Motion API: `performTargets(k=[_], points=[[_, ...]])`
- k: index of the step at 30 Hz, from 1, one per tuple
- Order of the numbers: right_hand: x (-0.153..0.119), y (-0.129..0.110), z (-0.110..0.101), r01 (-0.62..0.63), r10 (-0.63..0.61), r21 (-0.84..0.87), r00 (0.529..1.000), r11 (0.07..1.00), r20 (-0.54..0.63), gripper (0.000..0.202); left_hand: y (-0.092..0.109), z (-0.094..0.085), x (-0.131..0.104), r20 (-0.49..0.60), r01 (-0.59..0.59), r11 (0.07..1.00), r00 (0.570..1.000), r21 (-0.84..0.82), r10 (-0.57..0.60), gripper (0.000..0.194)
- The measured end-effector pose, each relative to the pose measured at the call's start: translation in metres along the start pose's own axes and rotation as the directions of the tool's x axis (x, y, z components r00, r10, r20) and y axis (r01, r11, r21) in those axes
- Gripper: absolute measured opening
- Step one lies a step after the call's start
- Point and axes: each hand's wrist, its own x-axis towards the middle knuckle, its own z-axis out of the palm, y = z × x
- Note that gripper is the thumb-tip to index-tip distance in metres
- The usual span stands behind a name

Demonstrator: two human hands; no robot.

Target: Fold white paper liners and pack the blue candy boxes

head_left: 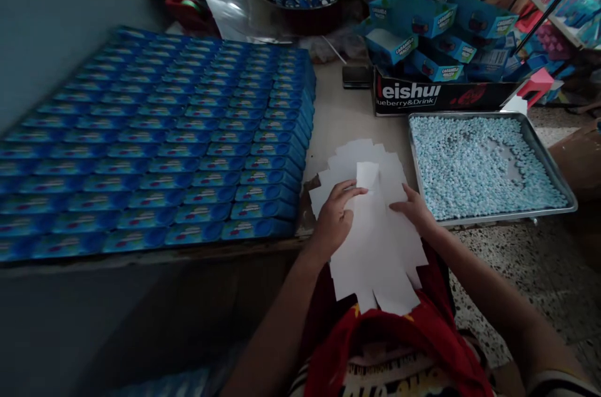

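Several overlapping flat white card blanks (370, 240) with notched edges lie before me, spanning the table edge and my lap. Near their top stands a small pale flap (367, 175). My left hand (337, 214) lies on the left part of the card, its fingers stretched toward the base of this flap and its thumb bent. On the right side, my right hand (417, 210) rests at the card's edge with thumb and forefinger apart. The underside of the card is hidden.
Rows of blue printed boxes (188, 153) fill the left of the table. At right is a metal tray (573, 200) of pale blue pieces. Behind it, a black carton (446, 98) holds blue open boxes (434, 62). A bowl (305, 7) of small wrapped pieces stands at the back.
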Motion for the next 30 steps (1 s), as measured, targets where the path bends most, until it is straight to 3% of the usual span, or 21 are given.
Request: performTargets(k=[2, 5, 8, 10, 11, 14, 16, 18, 20, 21, 23, 26, 28, 30], points=[[-0.002, 0.0, 0.001, -0.12, 0.115, 0.156, 0.993, 0.98, 0.038, 0.055, -0.005, -0.01, 0.001, 0.122, 0.028, 1.0, 0.992, -0.01, -0.026, 0.051], [-0.007, -0.004, 0.001, -0.199, 0.191, 0.323, 0.98, 0.925, 0.056, 0.062, -0.012, -0.025, 0.001, 0.316, 0.183, 0.94, 0.945, -0.287, -0.088, 0.059], [-0.012, -0.005, -0.001, -0.213, 0.207, 0.475, 0.976, 0.854, 0.066, 0.059, -0.01, -0.025, 0.0, 0.39, 0.425, 0.696, 0.894, -0.579, -0.221, 0.07], [-0.014, -0.003, -0.002, -0.192, 0.192, 0.498, 0.98, 0.845, 0.052, 0.056, -0.006, -0.016, 0.001, 0.376, 0.482, 0.571, 0.876, -0.665, -0.302, 0.068], [-0.016, -0.001, -0.001, -0.169, 0.172, 0.486, 0.984, 0.858, 0.039, 0.056, -0.004, -0.011, 0.004, 0.339, 0.466, 0.551, 0.884, -0.692, -0.323, 0.064], [-0.025, 0.008, 0.003, 0.009, 0.0, 0.311, 1.0, 0.95, -0.029, 0.058, -0.006, 0.007, 0.015, 0.16, 0.371, 0.597, 0.913, -0.711, -0.376, 0.05], [-0.035, 0.012, 0.009, 0.221, -0.22, 0.019, 0.974, 0.975, -0.052, 0.055, -0.012, 0.017, 0.02, 0.074, 0.338, 0.657, 0.915, -0.673, -0.396, 0.037], [-0.045, 0.013, 0.013, 0.403, -0.412, -0.305, 0.91, 0.863, 0.039, 0.054, -0.018, 0.024, 0.02, 0.019, 0.311, 0.706, 0.921, -0.636, -0.388, 0.028], [-0.05, 0.01, 0.014, 0.475, -0.478, -0.481, 0.869, 0.737, 0.127, 0.056, -0.024, 0.028, 0.017, 0.0, 0.285, 0.743, 0.934, -0.606, -0.358, 0.026], [-0.05, 0.007, 0.012, 0.475, -0.479, -0.508, 0.868, 0.719, 0.133, 0.056, -0.026, 0.029, 0.015, -0.007, 0.273, 0.752, 0.938, -0.6, -0.347, 0.026], [-0.044, 0.001, 0.007, 0.42, -0.446, -0.471, 0.893, 0.775, 0.062, 0.057, -0.03, 0.029, 0.011, -0.025, 0.249, 0.757, 0.943, -0.604, -0.331, 0.03], [-0.024, -0.004, -0.001, 0.231, -0.237, -0.198, 0.971, 0.953, -0.009, 0.052, -0.036, 0.027, 0.008, -0.046, 0.241, 0.77, 0.943, -0.591, -0.331, 0.038], [-0.01, -0.005, -0.003, 0.087, -0.087, -0.029, 0.996, 0.996, 0.009, 0.048, -0.039, 0.024, 0.007, -0.027, 0.245, 0.816, 0.952, -0.524, -0.304, 0.044], [0.001, -0.004, -0.003, 0.04, -0.04, -0.005, 0.999, 0.999, 0.004, 0.048, -0.039, 0.018, 0.007, 0.03, 0.223, 0.883, 0.972, -0.412, -0.232, 0.051]])
